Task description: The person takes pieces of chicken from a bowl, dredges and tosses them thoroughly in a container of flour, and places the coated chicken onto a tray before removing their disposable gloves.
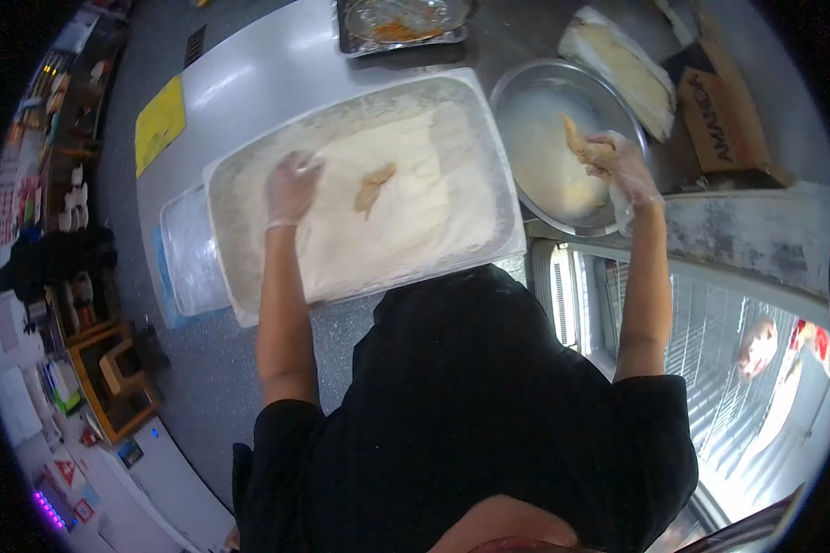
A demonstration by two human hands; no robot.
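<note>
My left hand [294, 191], in a clear glove, is over the left part of a large tub [228, 212] of white flour [415, 198]. Its fingers look slightly blurred and loosely apart, with nothing visible in them. Near the middle of the flour lies one piece of raw chicken [373, 187], apart from that hand. My right hand [622, 169], also gloved, is closed on a wet chicken wing [576, 143] above a round metal bowl [516, 175]. Cloudy pale liquid fills the bowl, and the wing's tip points up and left.
Behind the tub is a metal tray [406, 37] with orange residue. A yellow sheet [160, 124] lies on the steel counter at left. A pale bag [618, 69] and a cardboard box [724, 115] stand behind the bowl. Below right is a wire-shelved cabinet [733, 332].
</note>
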